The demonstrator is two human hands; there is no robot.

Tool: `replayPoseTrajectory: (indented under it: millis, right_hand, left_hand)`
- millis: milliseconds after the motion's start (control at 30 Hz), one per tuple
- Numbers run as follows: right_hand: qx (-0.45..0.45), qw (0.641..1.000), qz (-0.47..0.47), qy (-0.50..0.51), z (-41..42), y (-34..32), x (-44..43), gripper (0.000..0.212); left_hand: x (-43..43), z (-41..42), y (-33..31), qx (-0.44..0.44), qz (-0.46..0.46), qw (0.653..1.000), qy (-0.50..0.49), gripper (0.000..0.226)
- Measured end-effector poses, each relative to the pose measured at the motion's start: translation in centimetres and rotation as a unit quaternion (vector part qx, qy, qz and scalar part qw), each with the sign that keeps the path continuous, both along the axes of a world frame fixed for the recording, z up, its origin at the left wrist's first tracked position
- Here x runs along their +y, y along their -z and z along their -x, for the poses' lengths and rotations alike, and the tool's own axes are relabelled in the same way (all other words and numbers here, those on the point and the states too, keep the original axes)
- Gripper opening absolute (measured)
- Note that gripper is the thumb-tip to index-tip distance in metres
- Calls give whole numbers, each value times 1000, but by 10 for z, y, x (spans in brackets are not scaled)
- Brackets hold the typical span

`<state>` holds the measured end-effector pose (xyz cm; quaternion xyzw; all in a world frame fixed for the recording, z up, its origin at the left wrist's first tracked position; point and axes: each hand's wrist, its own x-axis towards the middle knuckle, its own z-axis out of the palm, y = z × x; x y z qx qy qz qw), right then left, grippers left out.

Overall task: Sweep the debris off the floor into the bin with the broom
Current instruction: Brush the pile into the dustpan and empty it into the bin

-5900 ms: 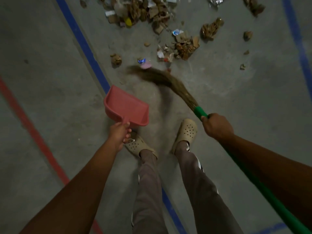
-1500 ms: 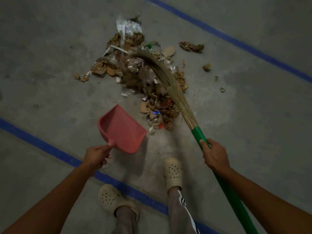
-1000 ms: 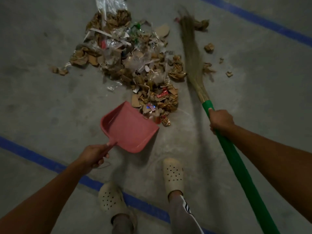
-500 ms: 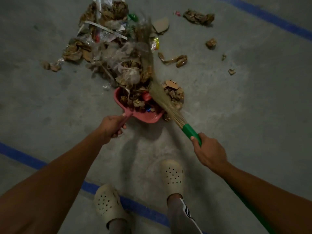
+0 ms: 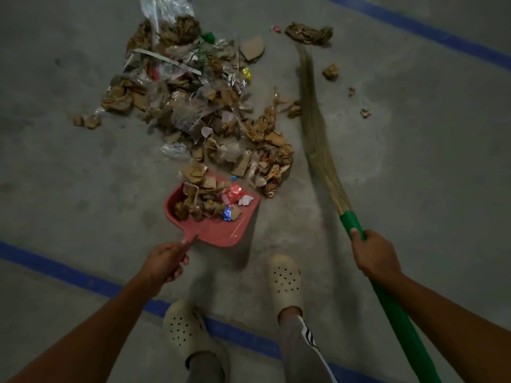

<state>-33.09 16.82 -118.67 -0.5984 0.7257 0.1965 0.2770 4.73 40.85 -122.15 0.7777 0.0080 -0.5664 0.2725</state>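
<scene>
My left hand point(image 5: 166, 261) has its fingers point(image 5: 177, 268) curled tight round the short handle of the pink dustpan point(image 5: 221, 230). My right hand point(image 5: 374, 255) is clamped on the green handle of the broom point(image 5: 398, 313), thumb lying along the shaft just below where the bristles start.

The dustpan's open mouth faces away from me and meets the near edge of the debris point(image 5: 199, 106). Some scraps already lie in the pan: torn cardboard, a red wrapper, a bit of white paper. I cannot tell whether the pan sits flat on the floor point(image 5: 83, 175) or is tipped up a little.

Most of the debris is heaped beyond the pan: brown cardboard bits, clear plastic, a white strip. The broom's bristles point(image 5: 315, 128), blurred, stretch along the right side of the heap, their tip near a crumpled brown clump point(image 5: 308, 33). A few loose scraps point(image 5: 330, 71) lie right of the bristles.

My pale clogs point(image 5: 284, 280) stand near a blue line point(image 5: 69, 272) on the floor.
</scene>
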Motion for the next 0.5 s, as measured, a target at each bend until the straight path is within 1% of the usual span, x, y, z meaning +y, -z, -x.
replayPoseTrajectory:
  millis: [100, 200, 300, 400, 500]
  right_hand:
    - [-8, 999, -32, -16, -10, 3, 28, 45]
    - [-31, 997, -38, -62, -33, 2, 55, 40]
    - [-56, 992, -46, -107, -51, -1, 77, 40]
    - [-65, 990, -30, -125, -60, -14, 84, 38]
    - [-69, 992, 11, -107, -62, -28, 72, 38]
  left_hand:
    - [1, 39, -3, 16, -6, 1000, -5, 41]
    - [-13, 73, 3, 21, 8, 1000, -22, 39]
    - [-36, 90, 10, 18, 21, 998, -52, 40]
    - [-56, 91, 9, 22, 45, 993, -103, 42]
    - [-60, 79, 2, 23, 51, 987, -149, 41]
